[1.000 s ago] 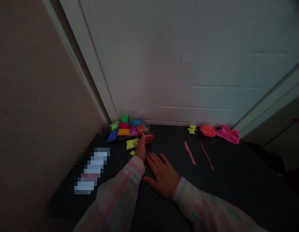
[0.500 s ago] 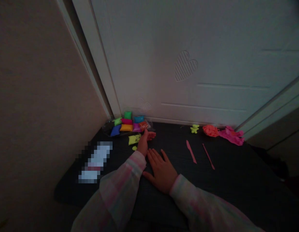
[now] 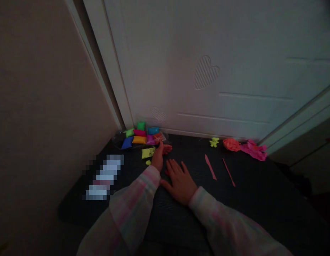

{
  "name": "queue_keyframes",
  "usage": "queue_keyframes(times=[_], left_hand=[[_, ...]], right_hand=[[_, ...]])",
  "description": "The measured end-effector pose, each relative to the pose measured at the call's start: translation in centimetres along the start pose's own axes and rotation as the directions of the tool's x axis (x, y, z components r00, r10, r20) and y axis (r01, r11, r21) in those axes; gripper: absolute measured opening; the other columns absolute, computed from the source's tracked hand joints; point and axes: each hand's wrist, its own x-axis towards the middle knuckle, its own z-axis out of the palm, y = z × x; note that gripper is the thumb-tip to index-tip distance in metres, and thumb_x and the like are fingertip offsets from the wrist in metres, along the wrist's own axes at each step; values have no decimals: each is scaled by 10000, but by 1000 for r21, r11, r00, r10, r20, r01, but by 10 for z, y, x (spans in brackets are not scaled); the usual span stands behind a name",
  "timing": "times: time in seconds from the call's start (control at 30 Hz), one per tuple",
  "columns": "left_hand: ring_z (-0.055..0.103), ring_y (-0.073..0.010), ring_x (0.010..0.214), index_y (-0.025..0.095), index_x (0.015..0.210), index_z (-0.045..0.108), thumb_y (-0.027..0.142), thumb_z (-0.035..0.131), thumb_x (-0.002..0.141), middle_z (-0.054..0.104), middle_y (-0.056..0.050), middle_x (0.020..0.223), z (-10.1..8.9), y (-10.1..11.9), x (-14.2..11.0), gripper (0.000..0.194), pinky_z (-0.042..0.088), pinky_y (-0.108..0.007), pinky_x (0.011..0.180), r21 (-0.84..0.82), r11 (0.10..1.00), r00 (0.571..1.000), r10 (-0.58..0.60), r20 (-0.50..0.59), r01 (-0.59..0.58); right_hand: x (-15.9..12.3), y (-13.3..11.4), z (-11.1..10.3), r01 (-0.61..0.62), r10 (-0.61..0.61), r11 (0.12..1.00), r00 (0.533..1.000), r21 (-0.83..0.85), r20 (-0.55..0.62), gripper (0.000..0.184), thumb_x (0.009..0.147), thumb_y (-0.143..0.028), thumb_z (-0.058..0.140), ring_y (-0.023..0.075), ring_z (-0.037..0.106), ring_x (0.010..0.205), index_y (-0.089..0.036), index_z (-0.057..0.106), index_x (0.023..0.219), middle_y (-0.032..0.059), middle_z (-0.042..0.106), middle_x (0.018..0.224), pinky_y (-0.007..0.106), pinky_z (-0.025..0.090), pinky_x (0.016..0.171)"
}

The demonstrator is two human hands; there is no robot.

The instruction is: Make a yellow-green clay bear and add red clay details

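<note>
My left hand stands on its edge on the dark mat, just in front of a clear tray of coloured clay packets. Its fingertips are at a small red lump; the dim light hides whether they grip it. A yellow packet and a small yellow bit lie just left of that hand. My right hand lies flat on the mat with its fingers spread, holding nothing, close beside my left wrist.
Two pink modelling tools lie to the right of my hands. Further back are a yellow-green figure, an orange lump and a pink lump. A white door with a heart closes the back, with a wall on the left.
My right hand has slid a little forward towards my left wrist. The view has shifted slightly; my left hand stays by the tray.
</note>
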Motion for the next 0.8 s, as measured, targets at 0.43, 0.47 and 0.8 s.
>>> queue_keyframes(times=[0.43, 0.47, 0.8], left_hand=[[552, -141, 725, 146, 705, 600, 521, 223, 777, 631, -68, 773, 1, 1, -2, 536, 394, -271, 693, -6, 1000, 1000, 5, -4, -5], [553, -141, 723, 144, 706, 599, 517, 225, 778, 631, -69, 770, 1, 1, -2, 533, 395, -271, 693, -6, 1000, 1000, 6, -5, -6], [560, -143, 731, 147, 701, 603, 520, 216, 778, 635, -67, 777, 0, -2, 2, 543, 400, -272, 689, 16, 1000, 1000, 6, 0, -6]], right_hand=[[16, 33, -5, -263, 256, 959, 964, -109, -75, 666, 810, -535, 147, 249, 182, 1258, -84, 258, 1287, 143, 275, 1350, 469, 68, 997], [11, 20, -3, -176, 174, 982, 984, -72, -35, 678, 806, -547, 128, 235, 198, 1255, -86, 267, 1284, 137, 295, 1342, 452, 85, 1001], [26, 53, -8, -337, 328, 934, 941, -117, -89, 654, 810, -535, 133, 263, 173, 1260, -108, 265, 1287, 131, 255, 1359, 507, 66, 983]])
